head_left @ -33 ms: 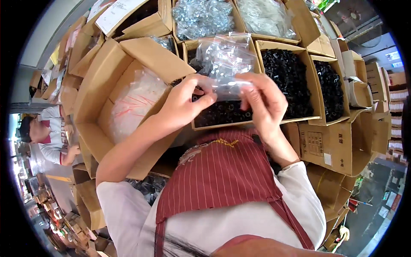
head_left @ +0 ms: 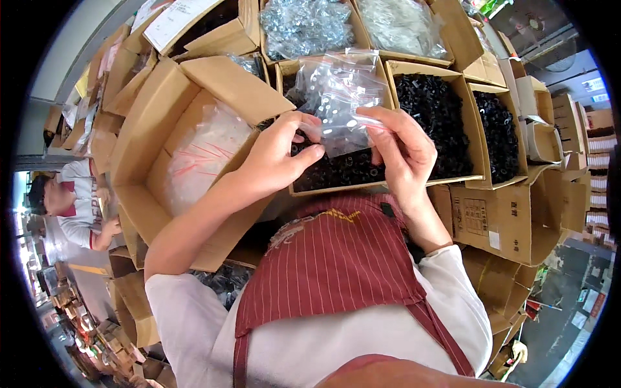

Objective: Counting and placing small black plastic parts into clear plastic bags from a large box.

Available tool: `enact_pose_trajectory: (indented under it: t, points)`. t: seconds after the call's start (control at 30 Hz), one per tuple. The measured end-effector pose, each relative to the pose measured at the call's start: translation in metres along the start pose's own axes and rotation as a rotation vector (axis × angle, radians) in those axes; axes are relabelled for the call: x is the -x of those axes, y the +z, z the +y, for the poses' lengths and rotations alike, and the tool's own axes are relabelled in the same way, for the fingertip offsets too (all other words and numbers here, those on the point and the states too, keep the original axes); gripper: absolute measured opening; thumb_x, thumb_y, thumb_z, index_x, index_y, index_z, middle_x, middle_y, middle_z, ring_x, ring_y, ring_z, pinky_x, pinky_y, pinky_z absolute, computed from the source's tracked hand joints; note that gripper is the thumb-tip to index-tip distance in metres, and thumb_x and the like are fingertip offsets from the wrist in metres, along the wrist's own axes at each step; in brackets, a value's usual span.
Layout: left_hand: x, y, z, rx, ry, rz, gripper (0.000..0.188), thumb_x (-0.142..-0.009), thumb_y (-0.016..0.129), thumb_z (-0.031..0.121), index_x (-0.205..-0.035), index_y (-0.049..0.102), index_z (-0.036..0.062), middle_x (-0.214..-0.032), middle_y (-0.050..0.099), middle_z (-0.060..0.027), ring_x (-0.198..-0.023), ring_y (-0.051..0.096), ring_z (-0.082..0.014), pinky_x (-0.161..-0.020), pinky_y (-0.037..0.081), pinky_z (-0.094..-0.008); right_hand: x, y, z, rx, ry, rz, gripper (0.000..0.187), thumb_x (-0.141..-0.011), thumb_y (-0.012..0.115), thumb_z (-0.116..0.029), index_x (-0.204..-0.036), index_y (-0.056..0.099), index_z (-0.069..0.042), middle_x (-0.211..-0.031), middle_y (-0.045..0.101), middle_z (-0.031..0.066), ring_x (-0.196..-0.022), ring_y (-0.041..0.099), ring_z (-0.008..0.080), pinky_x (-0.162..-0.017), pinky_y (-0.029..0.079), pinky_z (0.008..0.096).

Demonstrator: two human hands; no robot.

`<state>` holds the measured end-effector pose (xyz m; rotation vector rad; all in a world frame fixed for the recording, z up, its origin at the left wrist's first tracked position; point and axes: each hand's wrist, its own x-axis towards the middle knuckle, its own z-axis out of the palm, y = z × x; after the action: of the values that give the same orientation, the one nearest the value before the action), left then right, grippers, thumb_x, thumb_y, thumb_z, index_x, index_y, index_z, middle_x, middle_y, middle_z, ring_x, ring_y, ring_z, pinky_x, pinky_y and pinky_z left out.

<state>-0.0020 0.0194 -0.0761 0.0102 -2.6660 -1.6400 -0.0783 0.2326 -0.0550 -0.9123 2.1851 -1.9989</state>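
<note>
Between my hands, over a carton of small black parts (head_left: 343, 173), is a small clear zip bag (head_left: 343, 139). My right hand (head_left: 407, 152) pinches the bag's right edge between thumb and fingers. My left hand (head_left: 281, 145) has its curled fingers at the left edge of the bag, gripping it, while its thumb stands a little away. More clear bags with small pale spots (head_left: 336, 81) lie in a heap just beyond my fingers, on top of the black parts. What the held bag contains is hard to make out.
At my left stands an open carton (head_left: 149, 139) with clear red-striped bags (head_left: 207, 152). Two cartons of black parts (head_left: 430, 123) sit to the right. Behind are cartons of bluish clear bags (head_left: 307, 29) and whitish bags (head_left: 401, 26). Another person (head_left: 77, 200) works at far left.
The bag was drawn taut and flat between both hands; now it hangs looser and spreads lower. My right fingers have shifted slightly along its edge.
</note>
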Motion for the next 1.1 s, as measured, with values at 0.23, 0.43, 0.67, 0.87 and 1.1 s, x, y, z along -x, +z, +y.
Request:
enact_pose_trajectory:
  t: [0.23, 0.43, 0.67, 0.87, 1.1]
  points:
    - [-0.005, -0.013, 0.027, -0.175, 0.189, -0.088, 0.046, -0.085, 0.077, 0.013, -0.125, 0.056, 0.0034, -0.113, 0.066, -0.0092, -0.105, 0.064, -0.019, -0.08, 0.053, -0.0326, 0.0, 0.003, 0.028, 0.266, -0.141, -0.295, 0.015, -0.077, 0.077, -0.003, -0.092, 0.074, -0.003, -0.083, 0.064, 0.0115, -0.08, 0.065, 0.0291, -0.071, 0.052, 0.038]
    - [-0.003, -0.009, 0.026, -0.351, 0.342, 0.047, 0.006, -0.088, 0.072, 0.007, -0.093, 0.073, 0.0033, -0.087, 0.07, -0.0114, -0.075, 0.065, -0.0286, -0.069, 0.052, -0.0371, -0.002, 0.006, 0.029, 0.143, 0.002, -0.338, 0.012, -0.083, 0.076, -0.005, -0.094, 0.073, -0.001, -0.086, 0.067, 0.0124, -0.076, 0.067, 0.0262, -0.068, 0.052, 0.034]
    - [0.002, -0.006, 0.026, -0.426, 0.436, 0.072, 0.01, -0.087, 0.074, 0.009, -0.083, 0.067, 0.0027, -0.069, 0.06, -0.0102, -0.067, 0.061, -0.0268, -0.062, 0.048, -0.0379, 0.002, 0.0, 0.038, -0.066, 0.246, -0.608, 0.018, -0.085, 0.075, -0.007, -0.101, 0.071, 0.0, -0.086, 0.069, 0.0103, -0.079, 0.065, 0.0151, -0.072, 0.051, 0.0317]
    - [0.004, -0.014, 0.05, -0.247, 0.096, 0.036, 0.02, -0.086, 0.077, 0.01, -0.076, 0.062, 0.0018, -0.067, 0.056, -0.0077, -0.059, 0.055, -0.0187, -0.055, 0.042, -0.0308, 0.01, -0.003, 0.041, -0.287, 0.431, -0.737, 0.019, -0.09, 0.071, -0.008, -0.105, 0.068, 0.003, -0.092, 0.071, 0.0054, -0.086, 0.062, 0.0097, -0.08, 0.051, 0.0296]
    - [0.001, -0.006, 0.027, -0.347, 0.327, 0.081, 0.024, -0.081, 0.083, 0.015, -0.085, 0.064, 0.0023, -0.076, 0.059, -0.0073, -0.065, 0.06, -0.0196, -0.059, 0.048, -0.0305, -0.002, -0.006, 0.028, -0.009, -0.086, -0.305, 0.041, -0.076, 0.064, 0.009, -0.116, 0.065, -0.001, -0.112, 0.067, 0.0123, -0.112, 0.061, 0.0255, -0.099, 0.047, 0.0365]
